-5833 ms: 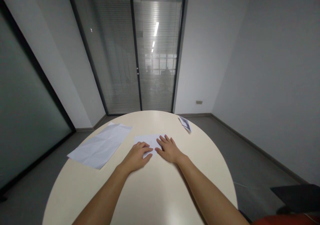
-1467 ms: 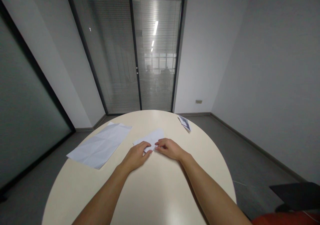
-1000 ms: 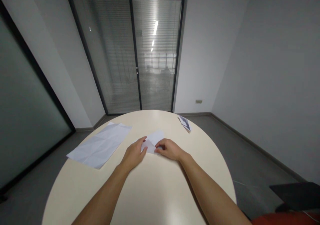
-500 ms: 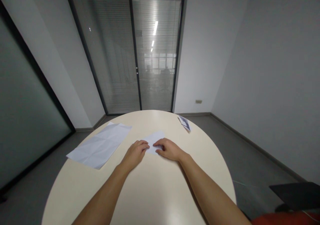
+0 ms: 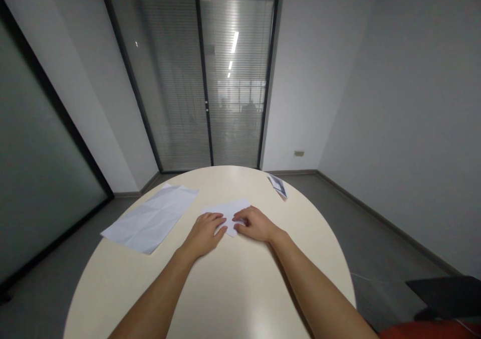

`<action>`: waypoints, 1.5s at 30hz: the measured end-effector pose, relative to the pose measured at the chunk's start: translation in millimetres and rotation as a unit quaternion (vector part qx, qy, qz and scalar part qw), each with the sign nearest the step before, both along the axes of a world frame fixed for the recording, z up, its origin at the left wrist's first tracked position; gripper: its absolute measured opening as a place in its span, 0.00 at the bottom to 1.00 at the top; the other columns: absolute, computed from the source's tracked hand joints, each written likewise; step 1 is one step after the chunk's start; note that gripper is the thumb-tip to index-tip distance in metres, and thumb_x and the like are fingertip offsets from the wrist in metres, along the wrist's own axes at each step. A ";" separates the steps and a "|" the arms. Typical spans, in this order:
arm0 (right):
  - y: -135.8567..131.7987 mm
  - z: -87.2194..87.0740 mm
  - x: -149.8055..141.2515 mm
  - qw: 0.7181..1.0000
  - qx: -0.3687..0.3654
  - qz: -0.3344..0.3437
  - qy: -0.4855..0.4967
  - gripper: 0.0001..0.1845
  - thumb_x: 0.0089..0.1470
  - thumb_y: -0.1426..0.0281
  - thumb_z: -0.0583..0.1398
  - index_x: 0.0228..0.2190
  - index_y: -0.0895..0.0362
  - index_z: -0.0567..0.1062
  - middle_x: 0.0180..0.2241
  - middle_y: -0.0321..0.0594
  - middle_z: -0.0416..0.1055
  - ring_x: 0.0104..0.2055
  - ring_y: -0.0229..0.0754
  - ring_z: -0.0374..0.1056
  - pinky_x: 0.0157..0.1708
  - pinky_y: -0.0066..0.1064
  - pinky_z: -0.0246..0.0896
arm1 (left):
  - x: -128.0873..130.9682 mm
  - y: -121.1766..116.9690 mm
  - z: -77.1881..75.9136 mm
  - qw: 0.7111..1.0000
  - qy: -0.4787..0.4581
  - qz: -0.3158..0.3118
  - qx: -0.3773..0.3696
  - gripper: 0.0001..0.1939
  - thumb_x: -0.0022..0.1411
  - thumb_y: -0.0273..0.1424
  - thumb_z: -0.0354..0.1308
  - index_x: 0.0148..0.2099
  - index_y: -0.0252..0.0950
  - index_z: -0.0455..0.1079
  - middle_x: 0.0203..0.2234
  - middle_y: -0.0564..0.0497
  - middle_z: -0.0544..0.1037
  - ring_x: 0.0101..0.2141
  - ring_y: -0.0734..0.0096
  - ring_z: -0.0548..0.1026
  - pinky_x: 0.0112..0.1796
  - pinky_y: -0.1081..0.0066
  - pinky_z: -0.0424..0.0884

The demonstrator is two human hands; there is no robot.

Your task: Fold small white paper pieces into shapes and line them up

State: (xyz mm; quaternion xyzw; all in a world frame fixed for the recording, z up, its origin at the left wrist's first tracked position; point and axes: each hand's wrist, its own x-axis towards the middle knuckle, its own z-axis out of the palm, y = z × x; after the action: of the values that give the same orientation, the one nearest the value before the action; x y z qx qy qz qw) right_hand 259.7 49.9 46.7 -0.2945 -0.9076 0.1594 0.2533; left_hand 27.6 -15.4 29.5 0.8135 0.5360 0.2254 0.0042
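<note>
A small white sheet of paper point(image 5: 231, 209) lies on the round table between my hands, its near part partly covered by them. My left hand point(image 5: 206, 232) rests on its left side, fingers stretched over the paper and the thumb held apart. On the right side, my right hand point(image 5: 257, 223) has its fingers curled and the thumb tip close to the index fingertip, gripping the paper there. Whether the sheet is folded under my fingers is hard to see.
A larger creased white sheet point(image 5: 152, 218) lies at the left of the cream table point(image 5: 225, 289). Near the far right edge sits a folded printed paper point(image 5: 278, 186). Beyond the table are glass doors with blinds point(image 5: 236, 128). A dark flat object point(image 5: 447, 294) is at the lower right.
My left thumb has moved away from its fingers, and more of the paper shows to the left behind that hand. My right hand has stayed nearly in place.
</note>
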 end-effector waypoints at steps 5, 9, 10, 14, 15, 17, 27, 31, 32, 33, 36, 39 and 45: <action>-5.4 7.9 -0.6 0.999 -0.050 0.008 -0.020 0.15 0.56 0.66 0.61 0.43 0.53 0.83 0.36 0.40 0.81 0.36 0.42 0.73 0.39 0.30 0.63 | -0.3 0.5 -3.2 1.000 -0.003 0.007 -0.002 0.19 0.70 0.40 0.54 0.57 0.40 0.74 0.56 0.44 0.76 0.56 0.55 0.72 0.59 0.54 0.64; -7.3 8.1 -2.8 0.998 -0.048 0.028 -0.025 0.14 0.55 0.68 0.61 0.42 0.53 0.83 0.37 0.39 0.81 0.35 0.41 0.73 0.38 0.29 0.63 | 1.0 2.2 -5.3 1.000 -0.006 0.004 -0.001 0.20 0.68 0.39 0.56 0.59 0.40 0.72 0.57 0.43 0.75 0.58 0.54 0.70 0.60 0.53 0.64; -6.6 6.4 -3.4 0.999 -0.042 0.027 -0.020 0.14 0.56 0.68 0.61 0.42 0.53 0.83 0.37 0.39 0.81 0.37 0.42 0.73 0.40 0.30 0.63 | 1.4 2.6 -5.5 1.000 -0.004 0.003 -0.002 0.21 0.68 0.39 0.57 0.59 0.40 0.72 0.58 0.43 0.74 0.58 0.53 0.69 0.60 0.52 0.63; -0.1 -5.3 -4.6 1.000 0.002 0.019 0.010 0.14 0.58 0.71 0.60 0.44 0.55 0.82 0.44 0.43 0.80 0.48 0.46 0.73 0.52 0.35 0.62 | 1.8 3.1 -4.8 1.000 0.000 -0.001 -0.019 0.21 0.68 0.39 0.56 0.60 0.39 0.71 0.60 0.43 0.72 0.61 0.52 0.67 0.62 0.50 0.60; 1.7 -8.0 -4.3 1.000 0.012 0.019 0.011 0.14 0.58 0.71 0.60 0.44 0.55 0.82 0.46 0.44 0.80 0.51 0.47 0.72 0.54 0.37 0.61 | 1.4 2.8 -4.4 1.000 -0.001 -0.003 -0.026 0.21 0.68 0.39 0.56 0.60 0.39 0.71 0.61 0.43 0.71 0.62 0.51 0.66 0.63 0.49 0.59; 4.0 -11.1 -3.3 1.000 0.022 0.016 0.010 0.14 0.59 0.71 0.59 0.45 0.55 0.82 0.49 0.46 0.78 0.53 0.48 0.70 0.57 0.39 0.60 | 0.5 1.5 -3.3 0.999 -0.006 -0.012 -0.035 0.21 0.67 0.39 0.56 0.60 0.40 0.71 0.62 0.44 0.71 0.63 0.51 0.65 0.63 0.49 0.59; 0.0 -0.2 -3.7 1.000 -0.008 -0.007 0.015 0.13 0.61 0.69 0.58 0.42 0.53 0.83 0.38 0.42 0.80 0.43 0.45 0.73 0.48 0.35 0.64 | 5.1 -11.3 15.2 0.993 -0.052 -0.078 -0.076 0.11 0.63 0.34 0.59 0.48 0.41 0.68 0.55 0.47 0.74 0.57 0.56 0.70 0.63 0.46 0.55; 0.1 -4.1 -6.0 0.998 0.011 0.041 0.036 0.12 0.59 0.72 0.60 0.43 0.54 0.81 0.44 0.43 0.80 0.50 0.46 0.71 0.55 0.39 0.62 | 7.4 -12.5 21.2 0.989 -0.066 -0.111 -0.070 0.03 0.63 0.31 0.58 0.39 0.40 0.66 0.45 0.48 0.76 0.49 0.60 0.73 0.57 0.56 0.63; 0.6 -5.7 -6.4 0.998 0.016 0.050 0.041 0.13 0.59 0.72 0.60 0.44 0.54 0.81 0.46 0.43 0.79 0.53 0.47 0.70 0.57 0.40 0.61 | 7.6 -12.3 21.6 0.988 -0.070 -0.118 -0.068 0.03 0.63 0.31 0.57 0.37 0.40 0.66 0.44 0.48 0.76 0.48 0.61 0.73 0.55 0.58 0.65; 1.1 -7.5 -6.7 0.997 0.019 0.057 0.043 0.14 0.59 0.72 0.60 0.45 0.54 0.80 0.48 0.43 0.78 0.55 0.47 0.69 0.59 0.42 0.59 | 7.7 -11.9 21.7 0.987 -0.075 -0.123 -0.068 0.02 0.63 0.30 0.57 0.36 0.40 0.66 0.42 0.48 0.75 0.47 0.61 0.72 0.53 0.61 0.67; 3.3 -12.2 -7.1 0.997 0.024 0.061 0.027 0.18 0.60 0.72 0.59 0.50 0.54 0.79 0.53 0.44 0.76 0.60 0.49 0.66 0.63 0.45 0.57 | 7.7 -11.5 21.8 0.986 -0.083 -0.128 -0.070 0.01 0.64 0.29 0.55 0.37 0.39 0.67 0.40 0.49 0.75 0.45 0.62 0.73 0.49 0.63 0.68; 5.1 -14.3 -7.0 0.998 0.024 0.054 0.000 0.18 0.61 0.71 0.58 0.51 0.54 0.78 0.53 0.44 0.76 0.60 0.49 0.66 0.63 0.45 0.56 | 7.5 -12.1 22.1 0.987 -0.078 -0.124 -0.060 0.02 0.63 0.29 0.56 0.39 0.40 0.68 0.40 0.50 0.76 0.45 0.62 0.73 0.50 0.63 0.68; 2.3 -5.2 -6.4 0.999 0.024 -0.010 -0.031 0.16 0.62 0.69 0.58 0.47 0.55 0.80 0.46 0.44 0.79 0.53 0.49 0.69 0.57 0.40 0.60 | 6.2 -10.2 17.1 0.992 -0.053 -0.111 -0.026 0.10 0.62 0.30 0.60 0.47 0.41 0.71 0.45 0.49 0.78 0.50 0.59 0.73 0.55 0.58 0.67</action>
State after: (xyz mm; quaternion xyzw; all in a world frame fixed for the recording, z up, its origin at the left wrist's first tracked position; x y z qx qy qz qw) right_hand 253.3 52.2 41.5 -0.3020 -0.9156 0.1260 0.2336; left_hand 33.8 -25.6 46.6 0.8547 0.4466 0.2528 0.0786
